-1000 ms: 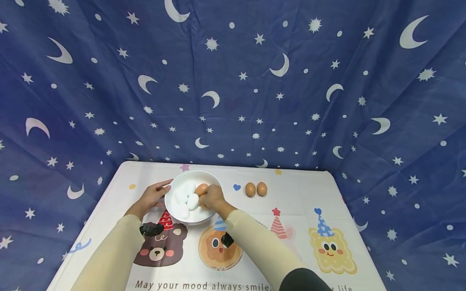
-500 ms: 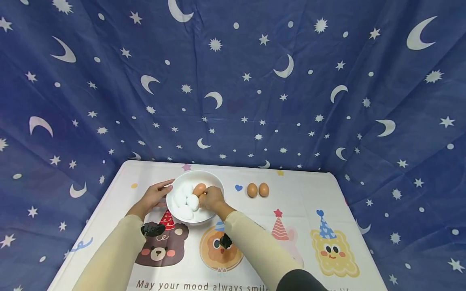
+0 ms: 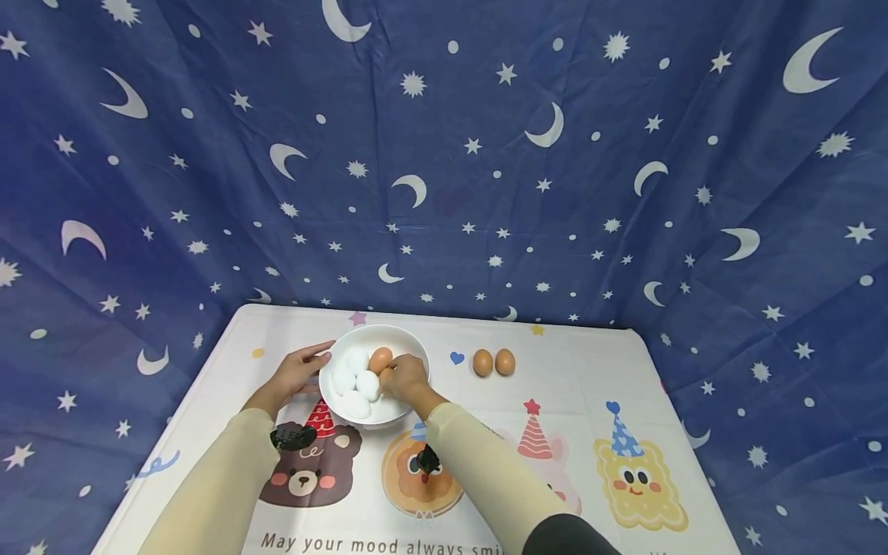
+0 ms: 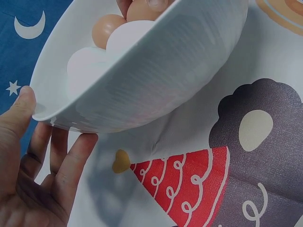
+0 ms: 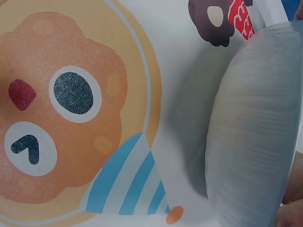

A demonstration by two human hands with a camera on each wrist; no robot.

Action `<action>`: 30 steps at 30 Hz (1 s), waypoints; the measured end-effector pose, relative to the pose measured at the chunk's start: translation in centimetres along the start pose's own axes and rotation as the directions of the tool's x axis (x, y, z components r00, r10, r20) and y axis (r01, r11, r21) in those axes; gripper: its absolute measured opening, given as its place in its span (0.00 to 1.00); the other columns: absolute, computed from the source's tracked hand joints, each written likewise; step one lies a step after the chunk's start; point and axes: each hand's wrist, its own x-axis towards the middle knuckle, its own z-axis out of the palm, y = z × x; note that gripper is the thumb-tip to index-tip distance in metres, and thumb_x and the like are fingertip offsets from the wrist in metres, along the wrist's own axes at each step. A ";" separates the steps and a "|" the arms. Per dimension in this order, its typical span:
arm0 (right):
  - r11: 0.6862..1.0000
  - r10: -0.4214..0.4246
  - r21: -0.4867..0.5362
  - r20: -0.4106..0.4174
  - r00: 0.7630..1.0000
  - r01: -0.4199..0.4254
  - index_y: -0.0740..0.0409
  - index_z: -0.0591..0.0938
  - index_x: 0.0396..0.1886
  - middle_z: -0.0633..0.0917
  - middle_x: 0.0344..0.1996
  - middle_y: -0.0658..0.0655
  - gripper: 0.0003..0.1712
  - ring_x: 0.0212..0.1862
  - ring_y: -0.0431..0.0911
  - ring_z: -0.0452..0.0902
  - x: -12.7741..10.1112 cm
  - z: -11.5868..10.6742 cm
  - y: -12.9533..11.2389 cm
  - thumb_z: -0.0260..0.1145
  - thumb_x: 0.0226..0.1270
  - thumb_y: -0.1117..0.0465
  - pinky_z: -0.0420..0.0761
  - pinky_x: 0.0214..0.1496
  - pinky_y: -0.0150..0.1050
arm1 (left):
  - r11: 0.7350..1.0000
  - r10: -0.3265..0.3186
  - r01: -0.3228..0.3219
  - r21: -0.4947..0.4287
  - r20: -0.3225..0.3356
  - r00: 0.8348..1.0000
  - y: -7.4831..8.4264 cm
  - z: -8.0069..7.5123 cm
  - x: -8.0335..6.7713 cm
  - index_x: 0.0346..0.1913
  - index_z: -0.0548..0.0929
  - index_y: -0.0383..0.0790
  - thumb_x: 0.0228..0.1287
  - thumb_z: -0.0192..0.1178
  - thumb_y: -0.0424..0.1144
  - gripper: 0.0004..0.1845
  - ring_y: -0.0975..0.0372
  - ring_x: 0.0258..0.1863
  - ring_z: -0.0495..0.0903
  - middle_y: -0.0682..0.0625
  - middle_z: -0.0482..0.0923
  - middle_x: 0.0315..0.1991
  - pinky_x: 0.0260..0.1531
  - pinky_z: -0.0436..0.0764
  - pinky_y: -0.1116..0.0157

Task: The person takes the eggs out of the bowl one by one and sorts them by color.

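Note:
In the head view a white bowl [image 3: 373, 423] stands on the left part of the table. My left hand [image 3: 290, 375] holds its left side; the left wrist view shows the thumb at the rim and fingertips under the bowl [image 4: 151, 87]. Inside it, my right hand [image 3: 408, 381] grips a brown egg [image 4: 141, 10], mostly covered by the fingers in the head view. Another brown egg [image 3: 381, 359] lies just beyond it. Several white eggs [image 3: 368, 385] fill the bowl's left and middle. In the right wrist view, the bowl's wall [image 5: 253, 127] hides most of the right hand.
Two brown eggs [image 3: 482, 363] lie side by side on the table, right of the bowl. The white tablecloth [image 3: 569, 354] carries printed cartoon figures and lettering. Behind the table hangs a dark blue curtain [image 3: 444, 262] with moons and stars.
The head view has shifted slightly. Within the bowl, the far brown egg sits a little farther left. Both hands keep nearly the same places at the bowl.

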 end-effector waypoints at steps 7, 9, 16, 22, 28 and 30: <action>0.999 0.006 0.039 -0.008 1.000 -0.006 0.61 0.87 0.47 0.89 0.44 0.55 0.26 0.54 0.50 0.81 0.1 0.0 0.2 0.82 0.44 0.61 0.80 0.60 0.38 | 1.000 -0.003 0.002 0.004 0.007 1.000 0.1 0.1 0.0 0.74 0.65 0.53 0.74 0.54 0.52 0.29 0.44 0.63 0.73 0.36 0.70 0.62 0.44 0.87 0.60; 0.999 0.000 0.039 -0.007 1.000 0.000 0.61 0.87 0.47 0.88 0.44 0.55 0.26 0.54 0.50 0.81 0.1 0.0 0.2 0.83 0.44 0.61 0.80 0.60 0.39 | 1.000 -0.003 0.003 -0.002 0.006 1.000 0.2 0.1 0.1 0.74 0.65 0.54 0.73 0.54 0.51 0.29 0.45 0.63 0.73 0.37 0.71 0.61 0.44 0.87 0.60; 0.999 -0.040 0.015 0.002 0.999 0.040 0.58 0.88 0.48 0.89 0.44 0.52 0.25 0.54 0.48 0.79 0.2 0.0 0.3 0.82 0.47 0.58 0.78 0.61 0.36 | 1.000 0.005 -0.005 -0.001 0.005 1.000 0.1 0.0 0.0 0.74 0.65 0.53 0.73 0.54 0.51 0.29 0.45 0.62 0.74 0.38 0.71 0.58 0.43 0.87 0.60; 0.998 -0.055 0.014 0.012 0.998 0.054 0.59 0.88 0.48 0.89 0.42 0.52 0.25 0.50 0.47 0.80 0.0 -0.4 0.2 0.81 0.48 0.58 0.80 0.55 0.33 | 1.000 0.006 -0.006 -0.001 0.002 1.000 0.1 0.0 -0.1 0.74 0.65 0.53 0.73 0.55 0.51 0.29 0.47 0.59 0.75 0.39 0.72 0.57 0.42 0.88 0.61; 0.997 -0.049 0.066 0.017 0.999 0.047 0.60 0.87 0.49 0.88 0.40 0.53 0.25 0.45 0.45 0.80 0.0 -0.5 0.4 0.80 0.49 0.59 0.81 0.50 0.30 | 1.000 0.008 -0.008 -0.004 0.003 1.000 0.2 0.1 -0.2 0.74 0.65 0.51 0.74 0.54 0.51 0.29 0.49 0.58 0.77 0.37 0.72 0.59 0.42 0.88 0.60; 0.994 -0.043 0.100 0.021 0.999 0.041 0.61 0.86 0.50 0.88 0.39 0.53 0.25 0.43 0.44 0.79 0.0 -0.5 0.5 0.80 0.49 0.60 0.81 0.47 0.30 | 1.000 0.002 -0.002 -0.008 0.002 1.000 0.2 0.1 -0.2 0.74 0.66 0.52 0.74 0.54 0.50 0.29 0.49 0.58 0.76 0.37 0.72 0.59 0.42 0.88 0.61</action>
